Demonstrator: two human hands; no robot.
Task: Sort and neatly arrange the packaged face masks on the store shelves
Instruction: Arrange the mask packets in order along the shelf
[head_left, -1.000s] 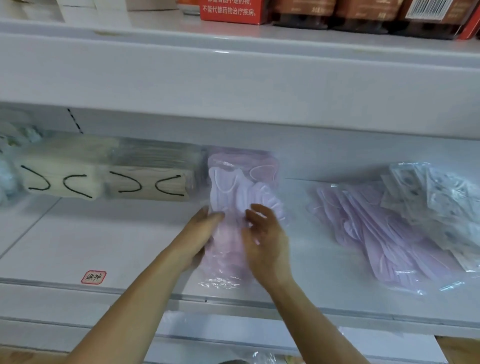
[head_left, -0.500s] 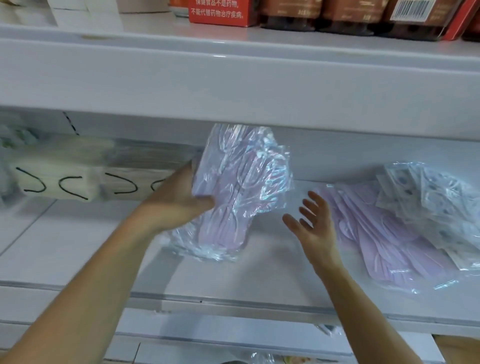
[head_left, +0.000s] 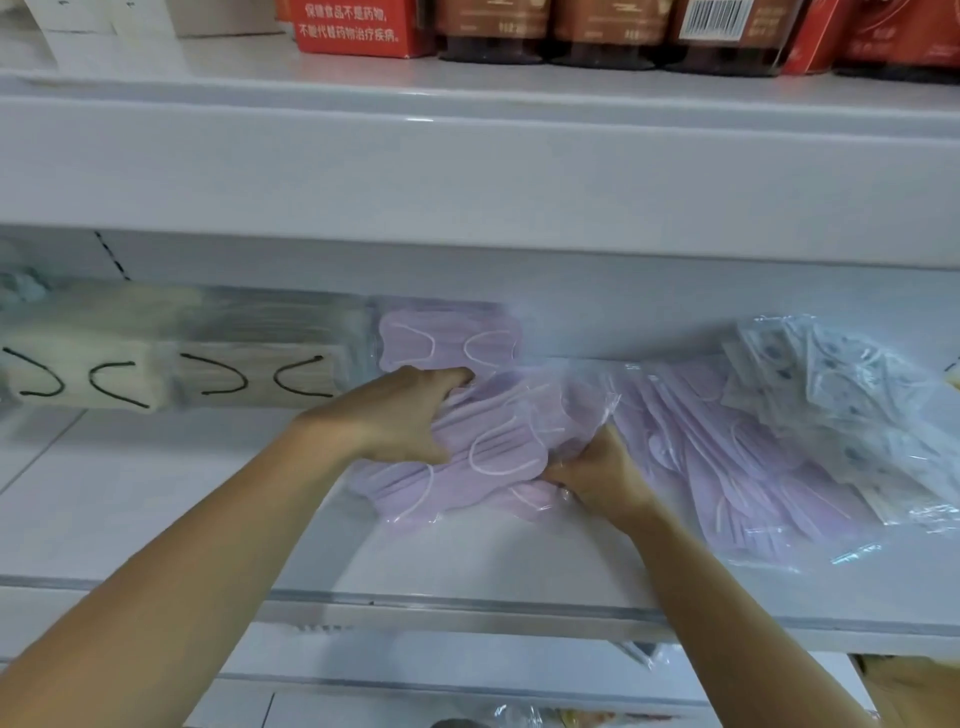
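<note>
Both hands are clamped on a clear pack of lilac masks (head_left: 488, 457) lying on the white shelf (head_left: 156, 509). The left hand (head_left: 395, 415) presses down on the pack's left side, fingers curled over its far edge; the right hand (head_left: 597, 478) pinches the wrapper at its near right corner. A second lilac pack (head_left: 447, 338) stands just behind, against tan packs (head_left: 171, 353). More lilac masks (head_left: 727, 447) and patterned white ones (head_left: 841, 395) lie to the right.
</note>
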